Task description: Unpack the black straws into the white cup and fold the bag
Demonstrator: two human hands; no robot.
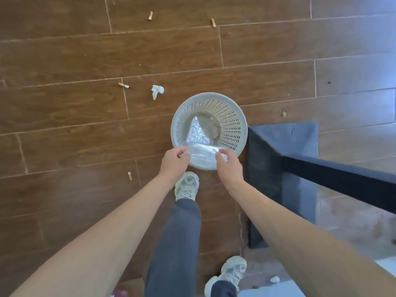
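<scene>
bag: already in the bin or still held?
Still held: both hands, left and right, pinch the clear bag above the basket rim.

Basket (pixel 232 125): on the floor (pixel 64 61), ahead of the person's forward shoe (pixel 186 186), just left of the table (pixel 342 179).
Bag (pixel 201 156): held over the basket's near rim, between left hand (pixel 173 162) and right hand (pixel 230 166).
Wrapper (pixel 198 130): inside the basket, at its bottom.
Crumpled tissue (pixel 157 91): on the floor, beyond the basket to its left.
Cigarette butts (pixel 123 85): scattered on the floor, left of and beyond the basket.
Rear shoe (pixel 230 273): nearest the camera, beside the table's base.
</scene>
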